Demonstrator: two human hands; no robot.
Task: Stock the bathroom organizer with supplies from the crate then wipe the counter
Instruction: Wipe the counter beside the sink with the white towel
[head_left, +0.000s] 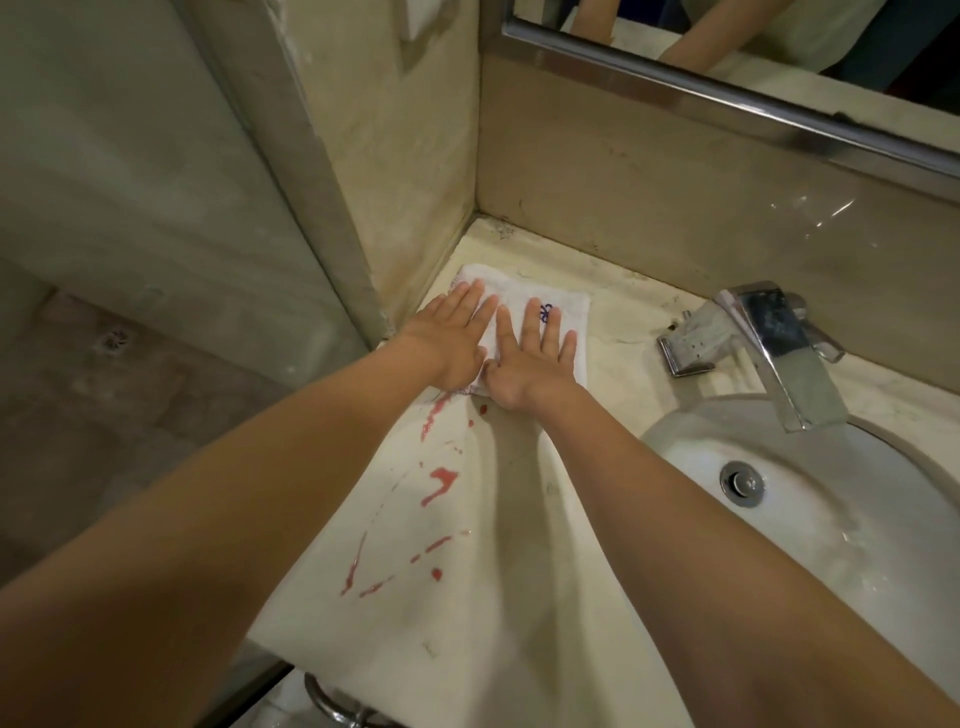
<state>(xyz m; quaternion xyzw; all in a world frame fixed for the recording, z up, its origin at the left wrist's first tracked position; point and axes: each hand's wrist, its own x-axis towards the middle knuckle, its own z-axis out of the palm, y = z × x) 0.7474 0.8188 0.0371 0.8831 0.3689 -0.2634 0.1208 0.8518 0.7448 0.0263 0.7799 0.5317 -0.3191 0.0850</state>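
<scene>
We see bare forearms ending in the left hand and right hand; beyond the hands, the mirror reflects a pale top.

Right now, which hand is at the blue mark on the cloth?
The right hand; the blue mark shows between its fingers. The left hand presses the other end of the cloth, by the wall, away from the mark.

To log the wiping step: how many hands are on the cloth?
2. The left hand lies flat on the left side of the cloth; the right hand lies flat beside it, nearer the faucet. None seems hidden.
</scene>
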